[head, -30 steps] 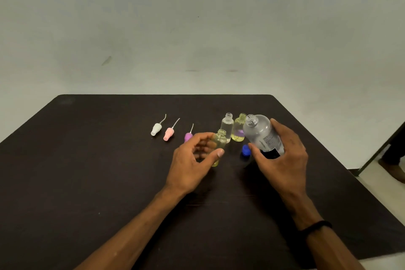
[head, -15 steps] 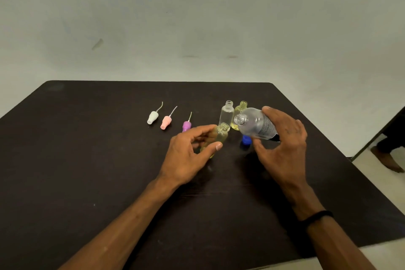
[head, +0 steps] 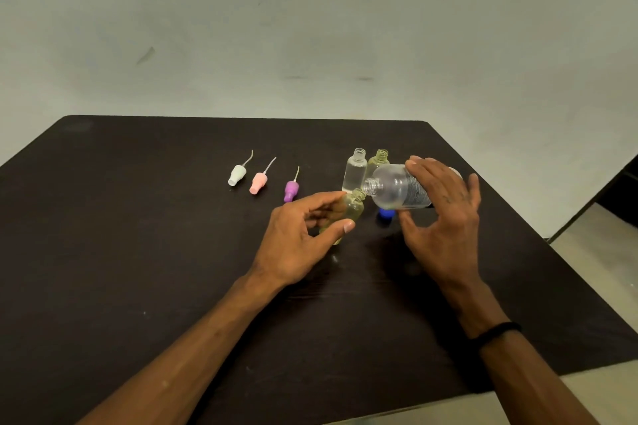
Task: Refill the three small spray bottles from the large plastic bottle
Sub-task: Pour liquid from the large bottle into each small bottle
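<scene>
Head view, center-right of frame: right hand (head: pixel 445 217) wraps large plastic bottle (head: pixel 397 188), tipped near horizontal, mouth just beside neck of small yellowish bottle (head: pixel 354 209). Left hand (head: pixel 303 235) grips that small bottle, tilted. Other 2 spray bottles (head: pixel 355 171) upright just behind, uncapped.

Risks: mouths misaligned, wide mouth vs narrow neck, so liquid spills on table (head: pixel 138 235); a fast tip overflows; bottle could knock the rear pair over.
</scene>
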{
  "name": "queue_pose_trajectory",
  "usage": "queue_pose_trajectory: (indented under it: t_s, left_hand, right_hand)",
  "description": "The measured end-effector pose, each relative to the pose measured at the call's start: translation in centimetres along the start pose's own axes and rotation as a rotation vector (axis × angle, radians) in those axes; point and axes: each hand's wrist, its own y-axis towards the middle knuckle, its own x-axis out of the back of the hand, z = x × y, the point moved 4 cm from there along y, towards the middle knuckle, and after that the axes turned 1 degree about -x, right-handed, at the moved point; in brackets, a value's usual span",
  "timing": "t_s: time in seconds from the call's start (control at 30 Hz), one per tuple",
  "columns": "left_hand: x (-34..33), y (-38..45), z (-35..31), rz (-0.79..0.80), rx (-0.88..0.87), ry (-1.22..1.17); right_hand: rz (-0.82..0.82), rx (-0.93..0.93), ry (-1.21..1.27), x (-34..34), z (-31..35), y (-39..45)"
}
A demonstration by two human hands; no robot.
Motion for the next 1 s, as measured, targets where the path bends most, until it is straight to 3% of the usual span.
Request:
queue_pose_trajectory:
  t_s: [1.0]
  left_hand:
    - [-0.01, -0.03, 0.11, 0.035, 0.029, 0.008]
  right_hand:
    - [-0.001, 0.019, -0.015, 0.28, 0.34, 0.12]
